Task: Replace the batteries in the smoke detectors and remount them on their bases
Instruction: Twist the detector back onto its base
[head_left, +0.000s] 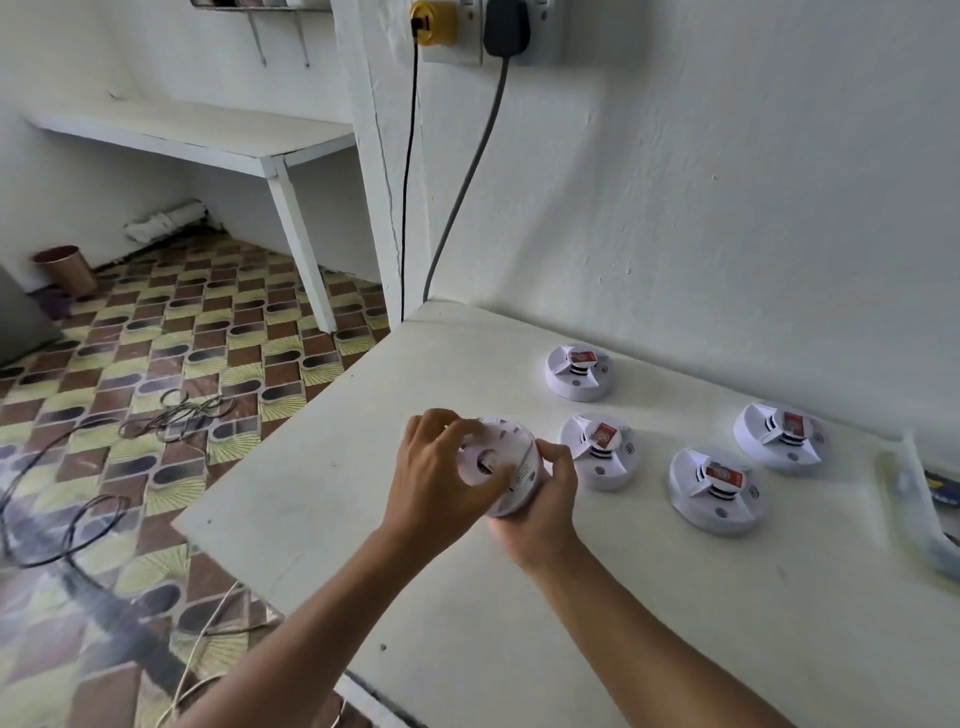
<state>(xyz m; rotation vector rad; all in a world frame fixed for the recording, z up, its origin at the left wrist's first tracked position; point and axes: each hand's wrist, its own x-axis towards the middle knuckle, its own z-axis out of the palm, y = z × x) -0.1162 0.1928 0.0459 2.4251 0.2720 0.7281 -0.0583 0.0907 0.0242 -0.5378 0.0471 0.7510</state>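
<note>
Smoke detector number five, a round white plastic disc (501, 467), sits lifted just above the pale worktop (322, 499) at centre frame, tipped on edge so its flat face turns toward the left of the picture and toward the camera. The right hand (540, 506) cradles it from below and behind, fingers curled round the rim, so that grip is clamped on the detector body. The left hand (441, 478) comes in from the left side, its fingers bent over the upper rim and the thumb lying across the face; it too holds the disc. Whether base and body are one piece or two being twisted together cannot be told, though a seam line runs across the edge between the two hands. The coming move most likely turns on that seam: the disc's axis points left and toward the camera, straight into the left palm, so a twist of the left hand against the steadying right hand would lock or free the base. To the right of centre four more white round detectors lie flat on the worktop, each showing a red-labelled battery: one near the wall (579, 371), one just beside the right hand (597, 451), one lower right (717, 491) and one further right (779, 436).
</note>
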